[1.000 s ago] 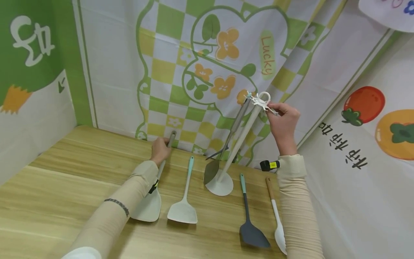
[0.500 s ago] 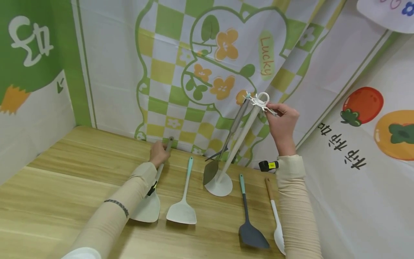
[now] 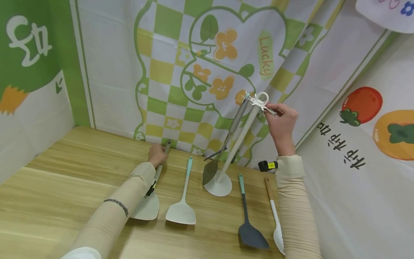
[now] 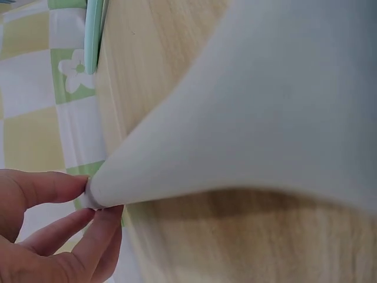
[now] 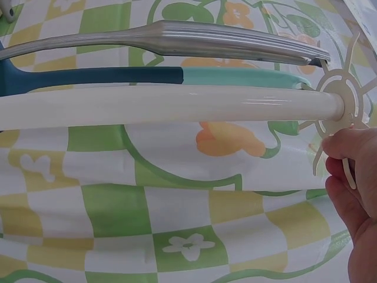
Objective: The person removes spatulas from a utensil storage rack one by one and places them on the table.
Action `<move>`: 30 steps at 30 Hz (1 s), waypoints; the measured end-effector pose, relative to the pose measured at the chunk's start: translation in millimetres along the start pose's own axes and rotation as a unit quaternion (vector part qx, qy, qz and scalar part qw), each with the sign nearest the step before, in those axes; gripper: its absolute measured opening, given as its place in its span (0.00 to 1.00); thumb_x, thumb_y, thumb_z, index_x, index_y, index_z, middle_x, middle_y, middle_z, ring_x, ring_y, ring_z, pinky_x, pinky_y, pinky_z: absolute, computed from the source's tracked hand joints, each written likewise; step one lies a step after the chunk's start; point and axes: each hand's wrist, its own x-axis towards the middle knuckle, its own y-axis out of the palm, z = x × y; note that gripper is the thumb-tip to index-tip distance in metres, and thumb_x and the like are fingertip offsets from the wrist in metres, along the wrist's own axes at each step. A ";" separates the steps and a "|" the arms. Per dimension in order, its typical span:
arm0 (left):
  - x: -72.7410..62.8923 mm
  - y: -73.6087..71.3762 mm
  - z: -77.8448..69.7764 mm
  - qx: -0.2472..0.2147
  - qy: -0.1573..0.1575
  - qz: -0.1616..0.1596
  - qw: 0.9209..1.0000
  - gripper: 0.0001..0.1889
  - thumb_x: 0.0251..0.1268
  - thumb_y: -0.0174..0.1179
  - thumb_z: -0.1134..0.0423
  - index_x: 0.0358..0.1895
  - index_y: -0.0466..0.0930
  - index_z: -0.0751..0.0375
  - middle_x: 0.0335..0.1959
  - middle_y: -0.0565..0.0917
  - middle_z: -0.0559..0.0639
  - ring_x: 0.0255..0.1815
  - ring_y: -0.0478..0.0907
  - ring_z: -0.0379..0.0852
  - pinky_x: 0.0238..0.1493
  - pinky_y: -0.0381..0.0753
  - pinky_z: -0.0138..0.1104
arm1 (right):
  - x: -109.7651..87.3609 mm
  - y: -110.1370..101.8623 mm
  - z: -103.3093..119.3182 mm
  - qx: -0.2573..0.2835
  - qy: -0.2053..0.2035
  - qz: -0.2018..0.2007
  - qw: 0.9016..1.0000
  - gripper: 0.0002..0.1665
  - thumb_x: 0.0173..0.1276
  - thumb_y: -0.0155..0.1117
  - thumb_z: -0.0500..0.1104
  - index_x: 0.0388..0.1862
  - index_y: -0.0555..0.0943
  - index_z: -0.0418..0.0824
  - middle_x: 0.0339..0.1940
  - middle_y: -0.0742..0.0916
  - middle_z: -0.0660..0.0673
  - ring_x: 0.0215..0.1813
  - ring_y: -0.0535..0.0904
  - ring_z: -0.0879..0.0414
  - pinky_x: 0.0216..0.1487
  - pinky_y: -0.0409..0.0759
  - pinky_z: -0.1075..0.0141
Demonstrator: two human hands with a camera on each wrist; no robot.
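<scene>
In the head view, my left hand [image 3: 157, 155] pinches the handle of a pale spatula [image 3: 148, 208] at the left of the table. The left wrist view shows thumb and fingertips around that handle, with the pale blade [image 4: 253, 112] filling the foreground. My right hand [image 3: 284, 124] grips a hook at the top of a white utensil stand [image 3: 240, 140]. On the stand hang a steel-handled turner [image 5: 224, 42] and a dark blue utensil with a mint handle [image 5: 241, 76]; the working end of the blue one is mostly hidden.
Right of the left hand lies a pale spatula with a mint handle [image 3: 182, 211]. Beyond the stand lie a dark grey spatula [image 3: 252, 233] and a white spoon with a wooden handle [image 3: 278, 230], partly behind the right sleeve. A checked cloth [image 3: 163, 68] hangs behind the table [image 3: 81, 169].
The end of the pale spatula's handle has come down and slightly left with my left hand. My right hand stays on the stand's top.
</scene>
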 end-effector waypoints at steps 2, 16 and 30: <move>-0.9 -1.5 0.0 0.005 0.004 0.005 1.000 0.23 0.49 0.50 0.79 0.06 0.59 0.51 0.06 0.56 0.39 0.12 0.52 0.40 0.16 0.51 0.27 | 0.3 -0.3 0.3 0.003 0.000 0.000 1.000 0.02 0.59 0.70 0.24 0.31 0.88 0.24 0.34 0.89 0.28 0.36 0.84 0.73 0.46 0.86 0.74; -2.7 -1.4 -2.6 0.037 -0.058 0.012 0.998 0.05 0.55 0.52 0.74 0.25 0.68 0.68 0.30 0.76 0.65 0.38 0.76 0.65 0.43 0.84 0.52 | 3.9 1.9 -0.4 0.003 0.003 -0.004 1.000 0.02 0.59 0.70 0.23 0.31 0.88 0.24 0.34 0.89 0.28 0.35 0.84 0.74 0.46 0.87 0.73; 13.3 6.4 22.4 0.013 -0.032 0.024 0.999 0.16 0.44 0.52 0.72 0.09 0.59 0.53 0.09 0.61 0.44 0.14 0.60 0.45 0.15 0.63 0.33 | 0.4 0.7 -2.9 0.004 0.002 -0.010 1.000 0.02 0.58 0.69 0.24 0.30 0.88 0.24 0.33 0.90 0.31 0.35 0.85 0.70 0.45 0.88 0.69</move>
